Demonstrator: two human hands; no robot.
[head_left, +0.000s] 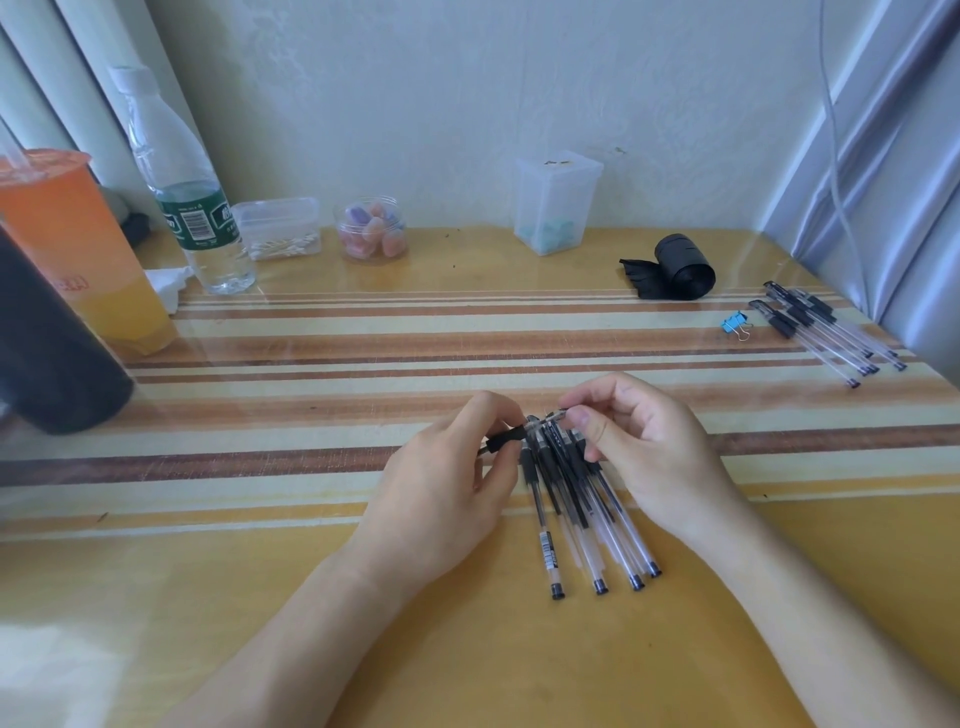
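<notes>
Several clear-barrelled black pens (587, 519) lie fanned out on the striped table (311, 395) in front of me. Above their upper ends, both hands hold one pen crosswise. My left hand (447, 483) pinches its black end (504, 439) between thumb and fingers. My right hand (639, 447) pinches the clear end (555, 415) of the same pen with thumb and forefinger. A second group of similar pens (826, 327) lies at the table's right edge.
A blue binder clip (735, 322) and a black roll of bags (680, 267) lie at the right. Along the back stand a tall clear box (556, 202), a jar of coloured pieces (371, 228), a cotton-swab box (278, 228), a water bottle (182, 182), an orange drink cup (78, 244) and a dark cylinder (47, 353).
</notes>
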